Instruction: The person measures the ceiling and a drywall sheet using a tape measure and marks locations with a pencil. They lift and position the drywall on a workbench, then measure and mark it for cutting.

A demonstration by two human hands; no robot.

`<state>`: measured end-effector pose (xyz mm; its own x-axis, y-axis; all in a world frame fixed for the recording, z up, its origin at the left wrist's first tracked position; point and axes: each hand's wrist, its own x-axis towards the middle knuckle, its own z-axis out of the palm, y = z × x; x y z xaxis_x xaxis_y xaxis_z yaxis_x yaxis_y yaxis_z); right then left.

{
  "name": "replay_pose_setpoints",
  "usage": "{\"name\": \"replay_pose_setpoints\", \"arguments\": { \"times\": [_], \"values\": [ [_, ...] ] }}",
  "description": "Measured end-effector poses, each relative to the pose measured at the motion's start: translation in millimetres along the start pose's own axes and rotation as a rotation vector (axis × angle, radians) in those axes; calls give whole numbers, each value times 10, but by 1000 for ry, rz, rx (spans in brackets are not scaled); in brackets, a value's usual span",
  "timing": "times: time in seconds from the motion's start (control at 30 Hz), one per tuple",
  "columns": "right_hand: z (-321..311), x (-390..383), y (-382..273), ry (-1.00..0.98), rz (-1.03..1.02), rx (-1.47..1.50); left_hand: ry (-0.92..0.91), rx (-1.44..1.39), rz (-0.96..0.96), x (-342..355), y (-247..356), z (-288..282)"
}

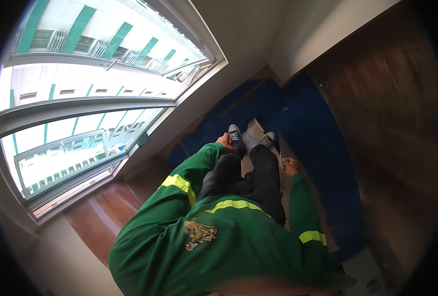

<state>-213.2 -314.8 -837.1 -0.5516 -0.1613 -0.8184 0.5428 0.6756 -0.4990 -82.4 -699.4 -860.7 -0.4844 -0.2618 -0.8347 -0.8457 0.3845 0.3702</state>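
My left hand is closed on a small red object, mostly hidden by the fingers, beside my left shoe. My right hand is closed on a small yellow item, perhaps a handle, out to the right of my dark trouser leg. A thin pale edge or strip runs beside it; I cannot tell whether it is held. Both shoes rest on or at a pale board, which lies on a dark blue floor covering.
An open-framed window fills the left, with a sill edge below it. A wall corner rises ahead. Dark brown flooring lies to the right, and reddish-brown wood shows at the lower left beside the wall.
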Motion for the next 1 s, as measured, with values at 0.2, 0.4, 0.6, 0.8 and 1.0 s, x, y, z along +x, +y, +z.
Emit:
{"name": "replay_pose_setpoints", "arguments": {
  "times": [0.2, 0.4, 0.6, 0.8, 1.0],
  "values": [
    [362, 14, -148, 79, -253, -484, 219, 122, 170, 618, -391, -247],
    [745, 280, -218, 212, -403, -605, 288, 351, 397, 1409, -489, -1116],
    [688, 672, -253, 6, -251, -591, 233, 806, 775, 2370, -344, -1811],
    [590, 775, -140, 80, -389, -541, 19, 1089, 1149, 3372, -373, -2206],
    [440, 1220, -104, 9, -255, -676, -79, 1239, 1113, 3878, -604, -2376]
  ]
}}
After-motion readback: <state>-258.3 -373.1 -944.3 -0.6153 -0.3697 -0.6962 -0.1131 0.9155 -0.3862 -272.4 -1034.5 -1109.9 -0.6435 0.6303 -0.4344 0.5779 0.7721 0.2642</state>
